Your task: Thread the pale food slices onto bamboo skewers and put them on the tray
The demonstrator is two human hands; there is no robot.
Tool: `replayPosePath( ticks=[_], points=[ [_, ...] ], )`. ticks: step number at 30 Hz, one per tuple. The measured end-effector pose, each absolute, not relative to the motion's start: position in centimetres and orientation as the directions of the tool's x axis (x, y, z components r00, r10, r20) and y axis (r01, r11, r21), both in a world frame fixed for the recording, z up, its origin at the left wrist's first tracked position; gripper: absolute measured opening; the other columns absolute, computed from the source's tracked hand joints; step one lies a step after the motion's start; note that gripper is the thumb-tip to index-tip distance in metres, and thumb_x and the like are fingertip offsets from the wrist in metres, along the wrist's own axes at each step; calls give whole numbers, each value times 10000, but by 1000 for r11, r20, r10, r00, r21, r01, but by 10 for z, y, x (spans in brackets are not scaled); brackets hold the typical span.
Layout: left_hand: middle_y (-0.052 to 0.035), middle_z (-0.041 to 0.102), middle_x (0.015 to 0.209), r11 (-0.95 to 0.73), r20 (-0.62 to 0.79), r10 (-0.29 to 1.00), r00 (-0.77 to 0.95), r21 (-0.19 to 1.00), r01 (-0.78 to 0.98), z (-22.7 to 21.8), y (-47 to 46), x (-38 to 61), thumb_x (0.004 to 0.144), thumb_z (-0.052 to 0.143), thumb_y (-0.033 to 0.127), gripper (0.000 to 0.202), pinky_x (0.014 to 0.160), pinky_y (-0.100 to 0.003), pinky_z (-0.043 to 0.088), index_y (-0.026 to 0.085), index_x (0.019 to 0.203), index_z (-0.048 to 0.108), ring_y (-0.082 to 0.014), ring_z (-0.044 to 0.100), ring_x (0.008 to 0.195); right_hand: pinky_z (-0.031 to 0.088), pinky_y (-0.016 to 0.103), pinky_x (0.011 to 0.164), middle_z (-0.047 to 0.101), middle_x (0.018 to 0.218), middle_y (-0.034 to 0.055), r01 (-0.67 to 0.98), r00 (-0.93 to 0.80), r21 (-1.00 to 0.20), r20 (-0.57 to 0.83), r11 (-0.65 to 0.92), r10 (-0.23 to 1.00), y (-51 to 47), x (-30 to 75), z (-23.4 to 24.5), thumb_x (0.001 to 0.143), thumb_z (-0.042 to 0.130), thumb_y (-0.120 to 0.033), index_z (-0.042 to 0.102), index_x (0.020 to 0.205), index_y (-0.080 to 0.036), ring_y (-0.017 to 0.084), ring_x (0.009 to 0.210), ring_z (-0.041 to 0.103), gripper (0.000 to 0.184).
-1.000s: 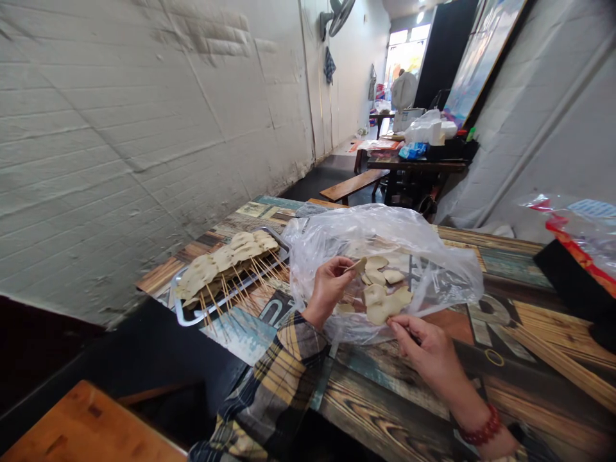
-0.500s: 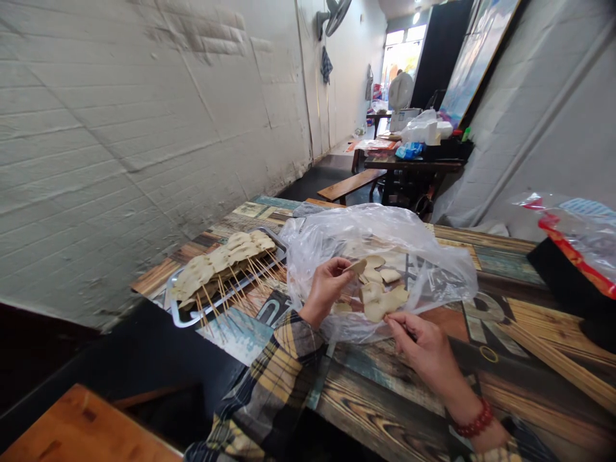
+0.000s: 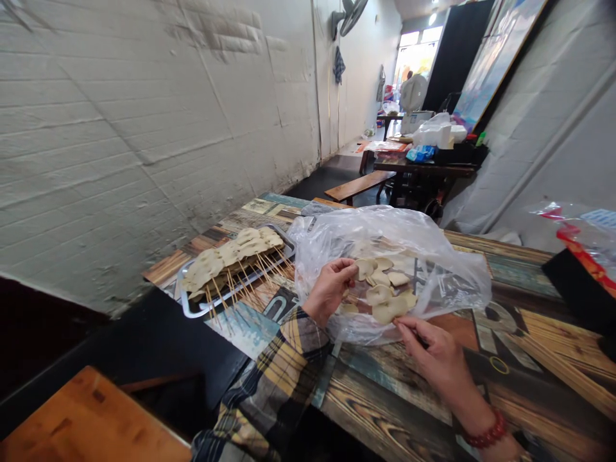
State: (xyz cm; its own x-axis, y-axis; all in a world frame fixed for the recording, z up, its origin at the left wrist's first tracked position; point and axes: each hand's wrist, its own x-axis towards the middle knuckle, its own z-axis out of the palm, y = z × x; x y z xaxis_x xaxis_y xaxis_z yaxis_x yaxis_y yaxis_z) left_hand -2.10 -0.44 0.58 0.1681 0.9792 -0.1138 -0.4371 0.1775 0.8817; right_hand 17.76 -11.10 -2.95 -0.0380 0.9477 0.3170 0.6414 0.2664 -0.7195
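Observation:
My left hand [image 3: 331,290] pinches a thin beige slice [image 3: 363,267] between thumb and fingers, above an open clear plastic bag [image 3: 455,279]. Closed around the end of a skewer, my right hand [image 3: 436,351] is at the bag's near edge. Several flat beige slices [image 3: 385,307] are threaded on that skewer; most of its stick is hidden by them and by my fingers. Loose slices [image 3: 380,278] of the same kind lie on the bag behind. To the left, a metal tray [image 3: 192,313] holds a stack of filled skewers [image 3: 233,258], their sticks pointing toward me.
Bare wooden sticks [image 3: 568,372] lie on the patterned table [image 3: 380,398] at right, near a yellow rubber band [image 3: 499,365]. A dark box with red and clear packaging [image 3: 584,250] stands beyond them. A wooden stool [image 3: 91,417] is at lower left; a bench [image 3: 359,186] lies ahead.
The view has swung slightly left, so everything sits further right. The slice in my left hand has turned to show more of its flat face. Both hands keep their grips.

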Motion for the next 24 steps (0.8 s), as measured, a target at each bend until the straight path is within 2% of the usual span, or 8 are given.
replayPosePath(
  ticks=[9,17,24],
  points=[
    [5,588,633,186,-137,979,148,897,-400,5,-6,-19,526,844,289,287,524,-211,352,133,691,670,-71,486,547,556,358,749,774,902,83,652,-42,-709,319,268,947,-111,180,-33,919,467,-455,740,925,-222,247,807,721,358],
    [-14,599,674,281,-193,955,224,826,-488,-2,-4,-19,517,857,295,329,547,-222,395,127,713,653,-90,526,582,570,369,764,772,919,88,644,-49,-709,337,288,940,-110,181,-36,928,464,-456,744,935,-214,241,817,724,370],
    [-13,593,682,273,-182,957,225,828,-489,-5,-3,-18,525,847,286,313,542,-223,398,129,698,639,-92,526,588,572,368,773,776,925,92,633,-50,-716,341,294,939,-109,181,-36,915,476,-457,756,927,-212,244,820,728,372]
  ],
)
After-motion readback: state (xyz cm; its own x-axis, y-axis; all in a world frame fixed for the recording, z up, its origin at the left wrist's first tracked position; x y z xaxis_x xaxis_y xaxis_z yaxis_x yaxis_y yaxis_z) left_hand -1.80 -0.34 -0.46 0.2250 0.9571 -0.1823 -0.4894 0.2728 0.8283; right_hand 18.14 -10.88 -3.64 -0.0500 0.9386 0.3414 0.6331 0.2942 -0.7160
